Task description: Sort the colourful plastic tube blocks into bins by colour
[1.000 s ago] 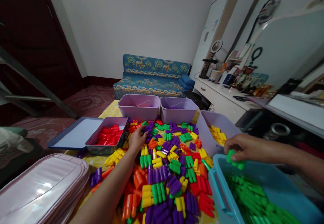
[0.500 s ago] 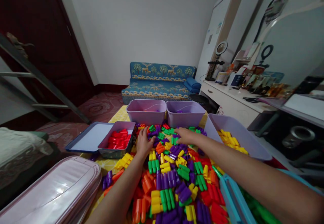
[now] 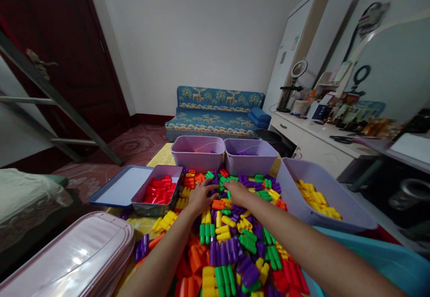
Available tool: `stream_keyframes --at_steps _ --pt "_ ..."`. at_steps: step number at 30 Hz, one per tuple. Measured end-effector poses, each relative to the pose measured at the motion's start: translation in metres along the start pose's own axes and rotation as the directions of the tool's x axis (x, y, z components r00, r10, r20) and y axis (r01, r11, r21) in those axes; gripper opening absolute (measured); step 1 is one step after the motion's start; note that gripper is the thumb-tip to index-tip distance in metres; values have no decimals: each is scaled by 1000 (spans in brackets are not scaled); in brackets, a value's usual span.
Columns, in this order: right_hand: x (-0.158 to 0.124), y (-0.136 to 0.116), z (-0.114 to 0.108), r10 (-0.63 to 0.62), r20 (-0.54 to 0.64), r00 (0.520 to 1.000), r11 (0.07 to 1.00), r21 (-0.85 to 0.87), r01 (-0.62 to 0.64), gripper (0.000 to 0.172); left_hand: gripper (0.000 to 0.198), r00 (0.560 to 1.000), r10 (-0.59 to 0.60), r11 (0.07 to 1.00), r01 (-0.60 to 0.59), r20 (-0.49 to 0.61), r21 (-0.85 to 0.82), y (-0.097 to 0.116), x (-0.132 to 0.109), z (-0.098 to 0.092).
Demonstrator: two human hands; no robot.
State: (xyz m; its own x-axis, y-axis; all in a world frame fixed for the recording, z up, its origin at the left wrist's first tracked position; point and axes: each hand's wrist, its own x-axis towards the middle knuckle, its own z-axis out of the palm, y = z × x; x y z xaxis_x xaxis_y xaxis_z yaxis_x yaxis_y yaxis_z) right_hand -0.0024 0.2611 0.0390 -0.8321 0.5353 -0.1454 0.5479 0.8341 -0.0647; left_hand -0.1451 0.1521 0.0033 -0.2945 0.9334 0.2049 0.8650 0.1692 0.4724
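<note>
A heap of plastic toy building pieces [image 3: 223, 245], in purple, green, yellow, orange and red, covers the middle of the table. At the far part of the heap my left hand [image 3: 200, 197] is palm down, fingers apart, over green and purple pieces. Close on its right is my right hand [image 3: 238, 194], fingers stretched out among green pieces [image 3: 223, 180]. Its fingertips are partly hidden, and I see nothing lifted in either hand. Directly beyond the hands stand two lilac bins, one on the left [image 3: 198, 160] and one on the right [image 3: 250, 162], with a few pieces inside.
Red pieces fill part of an open tin box [image 3: 152, 208] at left. Stacked pinkish lids [image 3: 70, 254] lie nearer. On the right are a lilac bin [image 3: 309, 216] with yellow pieces and a blue bin [image 3: 376, 252]. A patterned sofa [image 3: 215, 113] stands beyond the table.
My right hand has moved left, toward my left hand. My left hand has shifted slightly right and nearer. The view has shifted a little, showing more of the blue bin's rim.
</note>
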Motion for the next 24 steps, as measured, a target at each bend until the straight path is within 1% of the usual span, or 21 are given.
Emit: stream_keyframes --at_steps 2,4,5,7,9,11,14,16,18,20,22,24 --pt "0 0 0 -24 12 1000 1000 9 24 57 40 999 8 998 -11 -51 -56 -1 -1 0" --pt "0 2 -3 -45 32 998 999 27 44 57 47 994 -50 994 40 -98 -104 -2 -4 0" --pt "0 5 -6 -52 46 998 998 39 50 54 48 990 -93 990 81 -105 -115 -3 -5 1" --pt "1 10 -12 -53 78 996 997 63 48 39 43 982 -159 983 148 -102 -109 -4 -6 3" --pt "4 15 -19 -29 94 995 997 80 22 22 37 981 -161 984 152 -104 -91 -5 -7 4" --pt "8 18 -24 17 74 997 996 81 -23 17 34 981 -156 986 148 -118 -78 -4 -7 5" --pt "11 19 -28 136 -22 990 990 40 -135 22 34 978 -167 986 162 -125 -49 -3 -6 5" --pt "11 18 -27 235 -91 968 972 6 -236 28 34 978 -163 986 159 -129 -40 -3 -6 5" --pt "11 17 -25 319 -130 939 946 -15 -323 33 34 979 -160 987 156 -128 -46 -2 -7 6" --pt "11 15 -24 363 -127 923 930 -17 -368 34 34 979 -160 987 154 -123 -54 -2 -7 6" --pt "13 12 -25 366 -76 927 930 -2 -368 31 34 979 -165 986 159 -124 -51 -1 -7 5" --pt "18 6 -28 343 -22 939 939 23 -343 28 35 977 -176 984 173 -120 -40 0 -7 4"
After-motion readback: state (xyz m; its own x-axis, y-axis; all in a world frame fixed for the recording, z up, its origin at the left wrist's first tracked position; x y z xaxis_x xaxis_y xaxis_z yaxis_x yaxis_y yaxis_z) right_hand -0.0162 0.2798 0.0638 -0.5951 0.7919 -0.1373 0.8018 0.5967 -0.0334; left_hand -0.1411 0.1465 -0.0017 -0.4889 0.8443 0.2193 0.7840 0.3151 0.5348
